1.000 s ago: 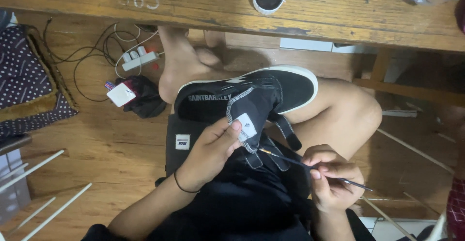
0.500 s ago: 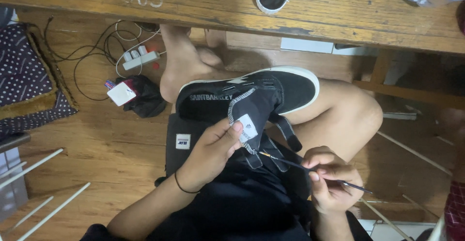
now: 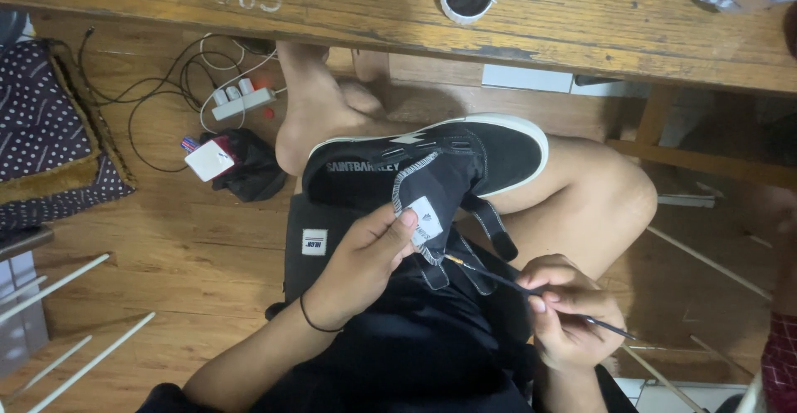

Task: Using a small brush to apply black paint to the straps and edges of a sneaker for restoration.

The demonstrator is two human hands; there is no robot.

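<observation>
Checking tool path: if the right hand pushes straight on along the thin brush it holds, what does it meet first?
The right hand aims its thin brush up-left. The tip is already at the edge of the shoe tongue, just below the left hand, so likely the tongue first; depth is unclear.

Even, soft indoor light from above; no glare. Deep shadow beneath the worktop [image 3: 581,23] beyond the hands, where detail is lost. Focus sharp around the hands; slight softness toward frame edges.
</observation>
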